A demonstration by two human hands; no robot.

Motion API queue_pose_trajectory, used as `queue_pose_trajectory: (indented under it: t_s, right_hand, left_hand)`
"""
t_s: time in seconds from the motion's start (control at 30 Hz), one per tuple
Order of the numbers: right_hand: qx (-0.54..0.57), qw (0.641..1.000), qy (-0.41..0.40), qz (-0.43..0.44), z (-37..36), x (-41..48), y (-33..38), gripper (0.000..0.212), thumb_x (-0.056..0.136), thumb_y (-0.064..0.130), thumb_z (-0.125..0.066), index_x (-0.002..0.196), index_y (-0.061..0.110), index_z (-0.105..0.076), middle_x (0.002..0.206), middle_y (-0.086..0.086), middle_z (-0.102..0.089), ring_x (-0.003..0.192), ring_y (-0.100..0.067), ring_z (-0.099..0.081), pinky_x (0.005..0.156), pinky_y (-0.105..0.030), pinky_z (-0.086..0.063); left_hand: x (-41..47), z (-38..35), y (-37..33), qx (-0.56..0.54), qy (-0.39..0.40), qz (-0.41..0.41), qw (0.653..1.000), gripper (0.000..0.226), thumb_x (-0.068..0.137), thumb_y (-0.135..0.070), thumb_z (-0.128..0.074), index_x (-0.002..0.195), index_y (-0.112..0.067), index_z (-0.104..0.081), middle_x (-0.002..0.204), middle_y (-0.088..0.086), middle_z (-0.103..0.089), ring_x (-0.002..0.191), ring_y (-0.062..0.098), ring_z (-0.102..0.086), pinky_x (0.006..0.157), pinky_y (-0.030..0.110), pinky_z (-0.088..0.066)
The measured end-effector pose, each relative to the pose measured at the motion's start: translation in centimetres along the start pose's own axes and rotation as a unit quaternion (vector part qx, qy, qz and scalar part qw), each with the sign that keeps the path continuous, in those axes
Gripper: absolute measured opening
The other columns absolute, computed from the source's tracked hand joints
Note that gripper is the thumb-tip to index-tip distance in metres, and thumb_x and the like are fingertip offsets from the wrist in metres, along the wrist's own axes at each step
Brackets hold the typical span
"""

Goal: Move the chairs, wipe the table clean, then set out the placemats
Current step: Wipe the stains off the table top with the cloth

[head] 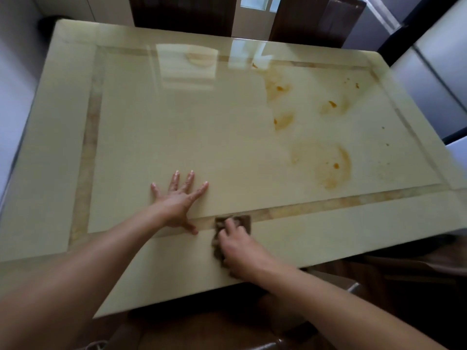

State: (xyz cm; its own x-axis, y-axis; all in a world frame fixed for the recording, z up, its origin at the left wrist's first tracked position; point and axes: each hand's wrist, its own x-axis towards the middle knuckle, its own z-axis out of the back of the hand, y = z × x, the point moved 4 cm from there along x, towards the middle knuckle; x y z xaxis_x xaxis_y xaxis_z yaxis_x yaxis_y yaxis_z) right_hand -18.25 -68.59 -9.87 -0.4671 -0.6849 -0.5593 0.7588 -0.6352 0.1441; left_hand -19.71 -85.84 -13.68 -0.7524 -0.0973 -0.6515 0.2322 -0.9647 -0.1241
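Single wide-angle head view, close, steeply down and forward across the table [177, 127] from its near edge

Counter [177, 122] lies open across its middle and sides. Chairs [182, 13] line the far edge. Left hand [180, 200] and right hand [240, 251] with cloth [243, 221] occupy the near edge.

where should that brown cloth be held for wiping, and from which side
From above, over its middle: the brown cloth lies low on the near border of the table, with no edge standing up to pinch. The right hand grips its bunched near part; the flat far edge is free.
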Motion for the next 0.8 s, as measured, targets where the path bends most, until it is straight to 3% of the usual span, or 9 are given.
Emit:
queue_pose_trajectory:
  t_s: [0.1,0.17,0.27,0.4,0.63,0.8]
  right_hand:
    - [-0.050,0.994,0.018,0.098,-0.6,-1.1,3.3,0.034,0.091,0.002,-0.046,0.125,-0.005,-0.043,0.131,-0.023,-0.035,0.113,-0.039,-0.042,0.082,-0.045,-0.043]
    - [-0.063,0.992,0.035,0.107,-1.0,-1.4,2.6,0.036,0.090,0.000,-0.049,0.124,-0.004,-0.042,0.132,-0.022,-0.032,0.109,-0.038,-0.043,0.078,-0.044,-0.044]
    - [-0.016,0.997,0.041,0.060,-1.4,-1.2,-0.5,0.041,0.084,0.001,-0.058,0.121,0.007,-0.041,0.130,-0.016,-0.030,0.099,-0.038,-0.052,0.080,-0.045,-0.049]
    - [-0.001,0.998,0.058,-0.016,-0.6,-1.6,-6.7,0.036,0.083,0.003,-0.059,0.117,0.009,-0.046,0.126,-0.013,-0.034,0.097,-0.036,-0.059,0.083,-0.041,-0.049]
    - [0.033,0.985,0.063,-0.155,-0.7,-3.5,-16.9,0.032,0.080,-0.003,-0.055,0.106,0.014,-0.047,0.121,-0.006,-0.033,0.092,-0.029,-0.058,0.080,-0.038,-0.052]
    - [0.072,0.976,0.052,-0.200,-1.2,-5.3,-23.0,0.041,0.079,-0.008,-0.046,0.113,0.016,-0.044,0.120,-0.004,-0.033,0.093,-0.027,-0.054,0.081,-0.038,-0.050]
  left_hand:
    - [-0.2,0.2,0.0,0.001,-0.001,0.003,1.000,0.123,0.061,-0.062,-0.075,0.145,-0.046,0.015,0.153,-0.003,0.033,0.142,0.031,0.026,0.104,0.073,-0.005]
    - [-0.4,0.4,-0.2,-0.001,-0.001,0.006,1.000,0.123,0.062,-0.061,-0.075,0.145,-0.046,0.014,0.153,-0.003,0.032,0.142,0.031,0.026,0.104,0.072,-0.005]
    - [-0.7,0.6,-1.1,-0.004,-0.007,0.004,1.000,0.122,0.065,-0.060,-0.074,0.145,-0.043,0.016,0.154,-0.001,0.032,0.142,0.031,0.026,0.104,0.072,-0.004]
    - [-1.0,0.5,-4.2,-0.011,-0.013,-0.037,0.999,0.122,0.066,-0.057,-0.074,0.145,-0.043,0.018,0.153,-0.001,0.034,0.141,0.031,0.029,0.104,0.073,-0.001]
    - [0.4,0.4,-9.0,-0.019,-0.004,-0.063,0.998,0.121,0.066,-0.057,-0.074,0.145,-0.042,0.017,0.153,0.000,0.032,0.141,0.031,0.029,0.104,0.074,-0.001]
    - [1.7,1.0,-11.3,-0.025,-0.007,-0.043,0.999,0.123,0.066,-0.058,-0.074,0.145,-0.041,0.018,0.153,0.000,0.033,0.141,0.031,0.029,0.104,0.074,0.000]
